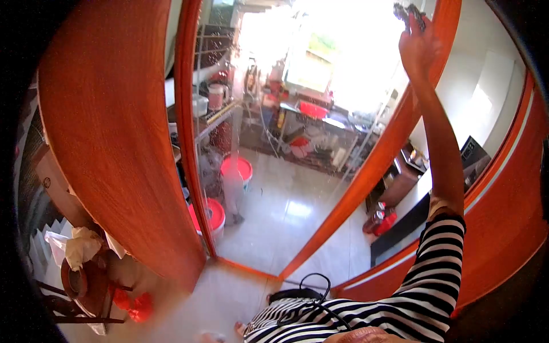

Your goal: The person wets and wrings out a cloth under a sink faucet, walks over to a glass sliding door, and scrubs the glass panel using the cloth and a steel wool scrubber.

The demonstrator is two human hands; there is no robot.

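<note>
My right hand point(420, 46) is raised high at the upper right, its fingers closed on a crumpled dark grey cloth or scourer point(409, 16). The hand is by the upper part of a glass door panel's orange-red wooden frame point(394, 128); whether the cloth touches the glass is hard to tell in the glare. Spots and streaks mark the glass pane point(260, 123). No fingers of my left hand show. A patch of skin lies at the bottom edge, too cut off to identify.
Beyond the glass are red-lidded buckets point(236, 168), a shelf point(217, 120) and a cluttered counter point(320, 117) below a bright window. A wooden panel point(114, 131) stands left, near a brown stool or chair point(86, 283) and a red bag point(140, 307). A black cable point(326, 286) hangs before my striped shirt.
</note>
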